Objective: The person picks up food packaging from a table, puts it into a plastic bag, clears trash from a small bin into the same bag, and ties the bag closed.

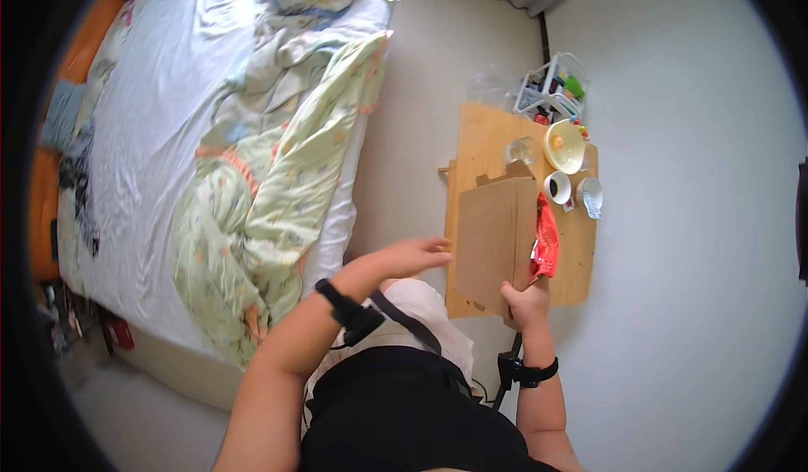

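Note:
A flat brown cardboard box (495, 240) stands tilted up over the wooden table, with a flap at its far end. My right hand (528, 305) is closed on its near right corner, thumb on the face toward me. Along the box's right side is a crinkled red packet (546, 240), just beyond my right fingers; whether they touch it I cannot tell. My left hand (414, 257) is open and empty, its fingers stretched toward the box's left edge, a small gap apart from it.
On the wooden table (576, 274) are a cream bowl (564, 147), a cup with dark contents (556, 187), a white bowl (590, 192) and a clear container (522, 150). A white rack (551, 89) stands beyond. At left is a bed with a crumpled green quilt (286, 169).

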Tool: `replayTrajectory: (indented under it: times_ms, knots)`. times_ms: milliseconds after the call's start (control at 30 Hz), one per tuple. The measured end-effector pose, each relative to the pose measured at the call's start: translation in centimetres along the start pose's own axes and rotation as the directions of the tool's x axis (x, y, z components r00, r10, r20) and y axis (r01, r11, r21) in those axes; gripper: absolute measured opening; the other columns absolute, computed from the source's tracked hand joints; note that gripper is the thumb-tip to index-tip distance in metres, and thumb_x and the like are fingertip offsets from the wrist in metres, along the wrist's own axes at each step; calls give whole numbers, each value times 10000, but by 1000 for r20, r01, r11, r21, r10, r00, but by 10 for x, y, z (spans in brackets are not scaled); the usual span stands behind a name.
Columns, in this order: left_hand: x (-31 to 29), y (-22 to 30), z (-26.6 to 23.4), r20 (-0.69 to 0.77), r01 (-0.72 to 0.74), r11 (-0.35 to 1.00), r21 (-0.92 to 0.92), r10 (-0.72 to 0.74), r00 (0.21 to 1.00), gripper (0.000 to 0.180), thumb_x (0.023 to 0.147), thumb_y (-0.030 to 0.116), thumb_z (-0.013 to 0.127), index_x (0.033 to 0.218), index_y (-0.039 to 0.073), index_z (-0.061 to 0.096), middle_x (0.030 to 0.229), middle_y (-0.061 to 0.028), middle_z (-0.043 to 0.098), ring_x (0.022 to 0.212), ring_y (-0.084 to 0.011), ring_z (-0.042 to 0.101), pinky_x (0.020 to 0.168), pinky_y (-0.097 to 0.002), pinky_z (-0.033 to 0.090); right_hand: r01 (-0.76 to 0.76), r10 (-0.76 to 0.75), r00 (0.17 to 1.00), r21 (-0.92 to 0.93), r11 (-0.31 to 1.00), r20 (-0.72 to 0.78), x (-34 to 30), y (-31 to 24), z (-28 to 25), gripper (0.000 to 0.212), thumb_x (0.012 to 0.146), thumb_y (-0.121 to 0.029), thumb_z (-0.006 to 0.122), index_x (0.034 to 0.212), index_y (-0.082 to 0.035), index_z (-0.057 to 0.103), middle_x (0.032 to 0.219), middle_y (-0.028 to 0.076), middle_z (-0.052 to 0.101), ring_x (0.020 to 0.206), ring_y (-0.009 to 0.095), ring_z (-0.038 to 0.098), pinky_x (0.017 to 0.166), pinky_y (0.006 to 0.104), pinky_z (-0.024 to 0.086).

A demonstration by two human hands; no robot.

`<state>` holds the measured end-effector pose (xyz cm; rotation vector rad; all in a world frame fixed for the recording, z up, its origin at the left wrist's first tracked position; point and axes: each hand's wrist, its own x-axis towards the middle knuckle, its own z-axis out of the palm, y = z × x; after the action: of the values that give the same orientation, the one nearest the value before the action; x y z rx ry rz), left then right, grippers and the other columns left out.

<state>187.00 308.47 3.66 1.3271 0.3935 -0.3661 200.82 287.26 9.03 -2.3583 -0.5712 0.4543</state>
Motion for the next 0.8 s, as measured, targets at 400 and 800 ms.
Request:
replayTrajectory:
  times_ms: [400, 800]
  knots:
    - [83, 83, -222, -369, 58, 998, -36, -67, 927, 352, 828, 225, 525, 1118, 27, 506, 998, -66, 586, 892, -148, 552, 762, -286, 427, -149, 154, 987, -113, 982, 38, 184, -66, 40, 651, 587, -245, 671, 1148, -91, 378, 1030, 161, 530, 904, 349, 541, 754, 408, 453]
    - [291, 216, -364, -289, 267, 949, 169, -211, 934, 329, 845, 220, 504, 1111, 26, 502, 956, -67, 601, 796, -138, 583, 645, -256, 442, -110, 136, 971, 137, 984, -198, 370, -97, 13, 531, 576, -173, 685, 1040, -21, 476, 898, 160, 574, 803, 327, 568, 690, 368, 459]
